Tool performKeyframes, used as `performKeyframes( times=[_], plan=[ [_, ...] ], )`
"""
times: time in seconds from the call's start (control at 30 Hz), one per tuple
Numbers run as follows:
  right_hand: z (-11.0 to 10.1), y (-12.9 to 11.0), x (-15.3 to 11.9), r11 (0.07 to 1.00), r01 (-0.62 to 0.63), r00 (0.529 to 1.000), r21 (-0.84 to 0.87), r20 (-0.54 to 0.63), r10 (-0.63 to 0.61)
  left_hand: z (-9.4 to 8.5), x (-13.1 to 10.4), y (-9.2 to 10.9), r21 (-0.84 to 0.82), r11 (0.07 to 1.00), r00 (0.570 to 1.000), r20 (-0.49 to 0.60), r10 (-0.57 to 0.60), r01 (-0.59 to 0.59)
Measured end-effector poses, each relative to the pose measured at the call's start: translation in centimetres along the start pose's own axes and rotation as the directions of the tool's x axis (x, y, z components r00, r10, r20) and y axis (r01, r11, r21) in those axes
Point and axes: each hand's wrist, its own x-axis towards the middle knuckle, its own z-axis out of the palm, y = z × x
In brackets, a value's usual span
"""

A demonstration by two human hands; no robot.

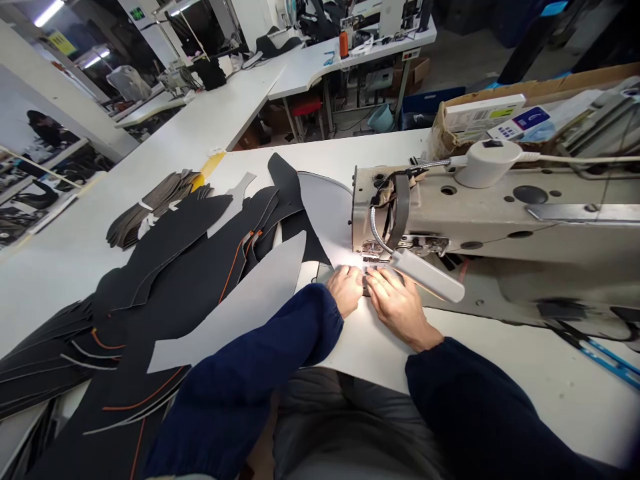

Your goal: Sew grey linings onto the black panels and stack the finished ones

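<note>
A sewing machine (445, 213) stands on the white table, its lamp (430, 275) lighting the spot under the needle. My left hand (346, 290) has its fingers curled down onto the edge of a grey and black fabric piece (325, 217) just left of the presser foot. Close beside it, my right hand (397, 307) bends its closed fingers down at the front of the foot, on the same work. Glare and the fingers hide most of the fabric edge there. A loose grey panel (240, 307) lies beside my left sleeve.
Black fabric panels (190, 273) with orange and grey edging cover the table's left side. A tied bundle of dark strips (150, 207) lies behind them. A cardboard box (440, 127) with packets stands behind the machine. Blue-handled scissors (605, 357) lie at right.
</note>
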Motion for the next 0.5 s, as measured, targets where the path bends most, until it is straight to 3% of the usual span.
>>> performKeyframes(
  times=[0.2, 0.5],
  plan=[
    [0.5, -0.4, 1.1, 0.998, 0.011, 0.995, -0.062, 0.096, -0.005, 0.1, 0.6, -0.5, 0.021, 1.0, 0.999, -0.039, 0.014, -0.013],
    [0.1, -0.1, 0.4, 0.997, -0.064, 0.998, -0.041, 0.022, 0.065, -0.8, 2.6, -1.1, -0.003, 0.998, 0.994, -0.092, -0.058, 0.058]
  ],
)
